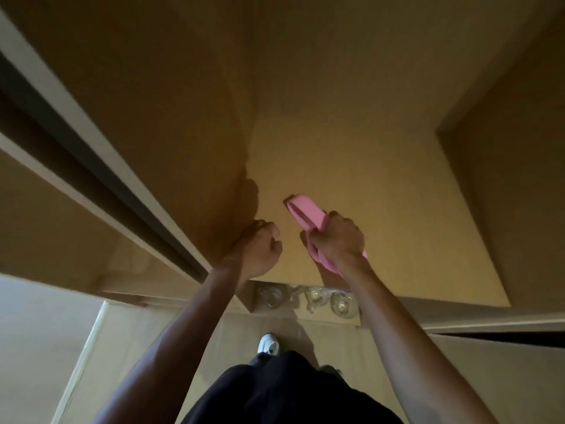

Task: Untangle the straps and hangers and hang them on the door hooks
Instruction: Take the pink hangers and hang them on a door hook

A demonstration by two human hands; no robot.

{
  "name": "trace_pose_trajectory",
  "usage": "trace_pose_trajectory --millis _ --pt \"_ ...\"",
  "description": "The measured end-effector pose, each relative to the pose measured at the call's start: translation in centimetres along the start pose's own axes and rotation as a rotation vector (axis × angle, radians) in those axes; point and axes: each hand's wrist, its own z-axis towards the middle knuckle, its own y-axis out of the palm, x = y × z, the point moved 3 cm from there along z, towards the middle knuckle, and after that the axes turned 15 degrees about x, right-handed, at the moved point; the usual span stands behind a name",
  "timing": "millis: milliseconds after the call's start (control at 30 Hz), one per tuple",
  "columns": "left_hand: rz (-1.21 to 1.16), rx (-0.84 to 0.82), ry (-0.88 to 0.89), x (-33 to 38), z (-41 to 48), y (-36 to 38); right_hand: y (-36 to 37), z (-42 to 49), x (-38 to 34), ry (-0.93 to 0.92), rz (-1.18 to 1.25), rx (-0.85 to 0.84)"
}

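Observation:
My right hand (pixel 334 237) is closed around a pink strap (pixel 305 211), folded into a loop that sticks up and to the left against the tan door (pixel 351 142). A short pink end shows below my wrist. My left hand (pixel 260 249) is a closed fist just left of the strap, knuckles against the door, with nothing visible in it. A row of clear door hooks (pixel 308 299) sits just below both hands, partly hidden by my right forearm. No hangers are in view.
The door frame and a dark gap (pixel 101 179) run diagonally on the left. A recessed panel (pixel 504 179) lies on the right. Below are the pale floor (pixel 36 347), my white shoe (pixel 269 344) and dark clothing.

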Motion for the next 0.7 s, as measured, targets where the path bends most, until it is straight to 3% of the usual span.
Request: trace_pose_trajectory --millis 200,467,700 --pt "-0.006 -0.073 0.178 4.9 0.6 4.1 -3.4 -2.9 8.7 0.201 0.049 0.086" --pt "0.027 -0.266 0.466 15.6 -4.3 11.7 -8.7 -12.9 22.4 0.602 0.303 0.240" --pt "0.063 -0.518 0.681 24.4 -13.9 20.7 -11.1 -27.7 35.1 0.907 0.177 0.340"
